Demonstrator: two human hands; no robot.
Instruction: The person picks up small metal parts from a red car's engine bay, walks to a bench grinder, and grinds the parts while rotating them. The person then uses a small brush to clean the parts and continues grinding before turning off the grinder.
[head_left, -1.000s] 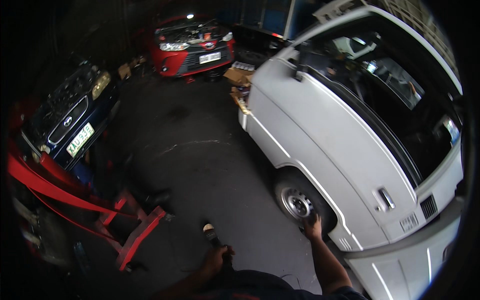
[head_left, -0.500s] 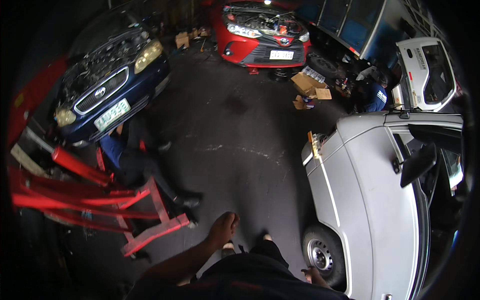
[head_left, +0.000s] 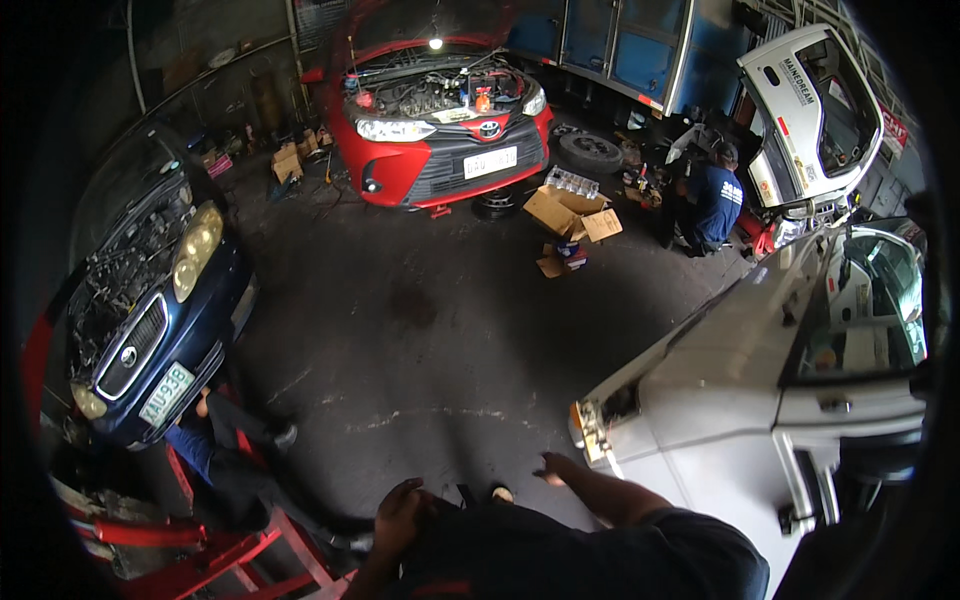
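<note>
My left hand (head_left: 401, 512) is in front of my body at the bottom of the view, its fingers curled in. Whatever those fingers may hold is hidden. Reaching forward on the right, my right hand (head_left: 556, 470) has its fingers apart and holds nothing that shows. Nearest to it is the front corner of a silver van (head_left: 680, 420), with a gap of floor between. My shoe tip (head_left: 502, 494) shows below, between the two hands.
A dark blue car (head_left: 190, 330) with its engine exposed stands left; a person (head_left: 235, 462) lies beneath its front, near a red metal stand (head_left: 290, 545). Ahead are a red car (head_left: 440, 160), hood up, and cardboard boxes (head_left: 560, 212). Another person (head_left: 712, 205) crouches by a white vehicle door (head_left: 815, 115).
My view has turned to the right and lifted. My right hand has come up and forward from beside the van's wheel; my left hand has drawn back toward my body.
</note>
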